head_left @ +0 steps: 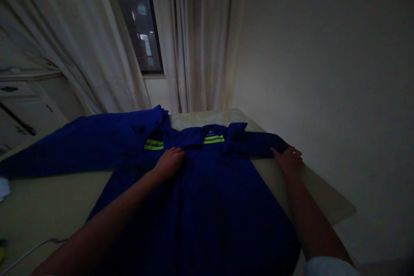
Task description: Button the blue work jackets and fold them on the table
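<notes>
A dark blue work jacket [213, 189] with yellow-green reflective strips lies spread on a pale covered surface, its collar toward the far edge. My left hand [170, 162] rests on its upper front, with the fingers curled down on the cloth just below the collar. At the right, my right hand [289, 159] grips the end of one sleeve, the thumb on the near side and the fingers over the far side. The other sleeve [80, 144] stretches out to the left, away from both hands. The jacket's lower end runs out of view.
The pale covered surface [77, 200] meets a plain wall [323, 73] on the right. Curtains [200, 43] hang around a dark window behind it. A cabinet [29, 103] stands at the left. A thin cable [32, 249] and a white item [4, 188] lie near the left edge.
</notes>
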Demonstrator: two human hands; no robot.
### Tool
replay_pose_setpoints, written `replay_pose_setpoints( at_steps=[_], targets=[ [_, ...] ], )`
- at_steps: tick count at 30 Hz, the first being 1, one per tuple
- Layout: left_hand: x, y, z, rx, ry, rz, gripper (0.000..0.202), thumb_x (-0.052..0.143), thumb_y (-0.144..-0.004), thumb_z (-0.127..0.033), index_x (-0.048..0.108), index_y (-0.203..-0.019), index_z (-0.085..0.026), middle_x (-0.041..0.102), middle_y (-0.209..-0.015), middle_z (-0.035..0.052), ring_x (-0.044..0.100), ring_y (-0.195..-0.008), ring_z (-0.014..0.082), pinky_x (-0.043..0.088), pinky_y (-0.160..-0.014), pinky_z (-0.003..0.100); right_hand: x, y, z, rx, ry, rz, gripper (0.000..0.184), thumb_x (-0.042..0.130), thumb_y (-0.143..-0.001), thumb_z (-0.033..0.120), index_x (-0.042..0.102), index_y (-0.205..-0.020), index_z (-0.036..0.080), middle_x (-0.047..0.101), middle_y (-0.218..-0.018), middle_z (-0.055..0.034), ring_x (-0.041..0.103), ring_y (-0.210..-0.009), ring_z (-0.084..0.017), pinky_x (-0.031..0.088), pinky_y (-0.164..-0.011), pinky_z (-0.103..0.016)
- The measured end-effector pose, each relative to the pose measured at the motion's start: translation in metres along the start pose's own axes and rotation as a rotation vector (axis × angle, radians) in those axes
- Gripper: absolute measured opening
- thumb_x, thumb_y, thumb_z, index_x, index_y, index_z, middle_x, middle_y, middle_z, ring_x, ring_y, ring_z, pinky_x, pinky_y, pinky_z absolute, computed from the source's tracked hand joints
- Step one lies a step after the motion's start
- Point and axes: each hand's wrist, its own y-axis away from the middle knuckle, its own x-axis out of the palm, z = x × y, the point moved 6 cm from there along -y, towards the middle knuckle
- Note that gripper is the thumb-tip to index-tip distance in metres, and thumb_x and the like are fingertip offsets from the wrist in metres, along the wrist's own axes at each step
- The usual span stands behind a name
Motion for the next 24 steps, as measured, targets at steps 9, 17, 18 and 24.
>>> replay_pose_setpoints(
  at_steps=[9, 17, 18, 24],
  targets=[
    [-0.004, 0.141, -0.088, 0.228, 0.417, 0.396, 0.011, 0.069, -0.09, -0.017, 0.066, -0.095, -0.027, 0.068, -0.106, -0.0019, 0.063, -0.104, 0.0195, 0.037, -0.108, 0.04, -0.005, -0.007, -0.019, 0.019, 0.069, 0.014, 0.093, 0.078, -0.078, 0.066, 0.05, -0.14, 0.003, 0.055, -0.136, -0.0367, 0.056, -0.127, -0.05, 0.043, -0.102, -0.059],
    [0.014, 0.203, -0.162, 0.547, 0.273, -0.02, 0.037, 0.068, -0.093, -0.02, 0.06, -0.128, -0.032, 0.071, -0.114, 0.0026, 0.063, -0.105, 0.0211, 0.04, -0.105, 0.04, -0.007, -0.016, -0.023, 0.081, -0.12, 0.052, 0.078, 0.076, -0.079, 0.039, 0.046, -0.146, 0.012, 0.063, -0.134, -0.0272, 0.06, -0.127, -0.045, 0.043, -0.106, -0.058],
    [0.023, 0.21, -0.172, 0.583, 0.231, -0.082, 0.029, 0.068, -0.095, -0.024, 0.062, -0.123, -0.032, 0.072, -0.103, 0.0007, 0.064, -0.096, 0.0197, 0.041, -0.103, 0.04, -0.008, -0.016, -0.023, 0.066, -0.17, 0.037, 0.077, 0.073, -0.078, 0.035, 0.045, -0.147, 0.014, 0.063, -0.136, -0.0254, 0.06, -0.128, -0.043, 0.045, -0.105, -0.056],
    [0.062, 0.243, -0.166, 0.545, 0.111, -0.244, 0.008, 0.069, -0.096, -0.027, 0.063, -0.09, -0.027, 0.067, -0.077, -0.0039, 0.055, -0.065, 0.0139, 0.047, -0.075, 0.032, -0.024, -0.015, -0.031, 0.026, -0.269, -0.229, 0.08, 0.058, -0.072, 0.022, 0.04, -0.15, 0.014, 0.058, -0.138, -0.0268, 0.06, -0.126, -0.043, 0.051, -0.104, -0.056]
  ],
)
